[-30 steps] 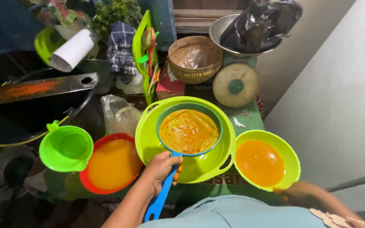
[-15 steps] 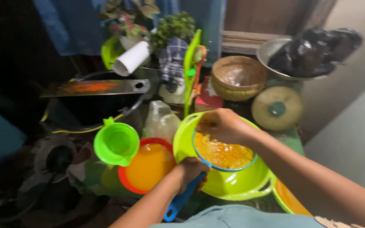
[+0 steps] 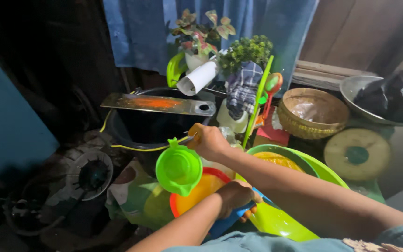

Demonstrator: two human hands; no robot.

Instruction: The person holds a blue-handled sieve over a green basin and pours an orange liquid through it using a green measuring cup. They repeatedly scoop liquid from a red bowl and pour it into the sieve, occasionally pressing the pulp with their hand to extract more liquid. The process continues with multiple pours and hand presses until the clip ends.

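Green cup (image 3: pixel 179 168): pinched at rim by right hand (image 3: pixel 209 141); left hand (image 3: pixel 235 198) clasps blue handle (image 3: pixel 225 223) beside orange bowl (image 3: pixel 197 193).

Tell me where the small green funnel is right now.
In the head view, the small green funnel sits left of centre, just below the right hand, over the orange bowl and in front of the black tub.

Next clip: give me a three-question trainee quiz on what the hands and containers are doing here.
1. True or false: the right hand is at the green funnel.
2. What does the left hand grip? A) a blue handle B) a woven basket C) a paper roll
3. What colour is the rim of the bowl under the funnel?

Key: 1 true; 2 A, the blue handle; 3 red.
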